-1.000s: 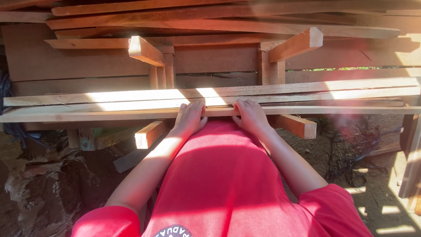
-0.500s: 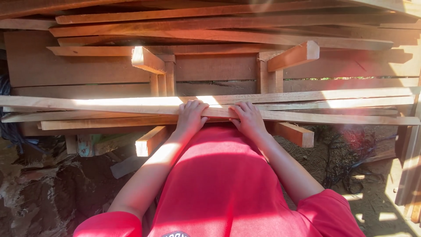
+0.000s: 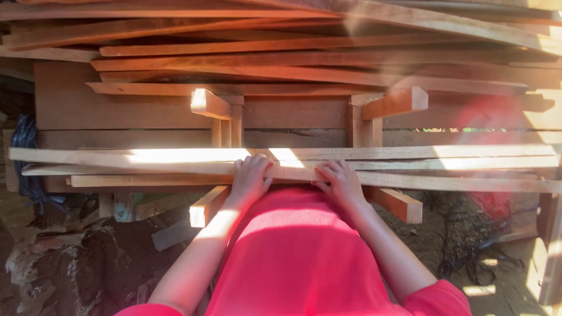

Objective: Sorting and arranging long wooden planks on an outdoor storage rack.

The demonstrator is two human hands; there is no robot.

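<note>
I see the left hand [image 3: 250, 179] and right hand [image 3: 339, 182] both clasped over the near edge of the long wooden slats [image 3: 445, 165] lying across the wooden frame [image 3: 396, 102].

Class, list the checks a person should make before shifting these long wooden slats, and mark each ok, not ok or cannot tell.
1. Left hand on the long slats: ok.
2. Right hand on the same bundle: ok.
3. Fingers curled over the top slat: ok.
4. Slat ends lined up: not ok, staggered at the left.
5. Slats resting across both support arms: ok.
6. Ground free of debris: not ok, scraps lie there.
</note>
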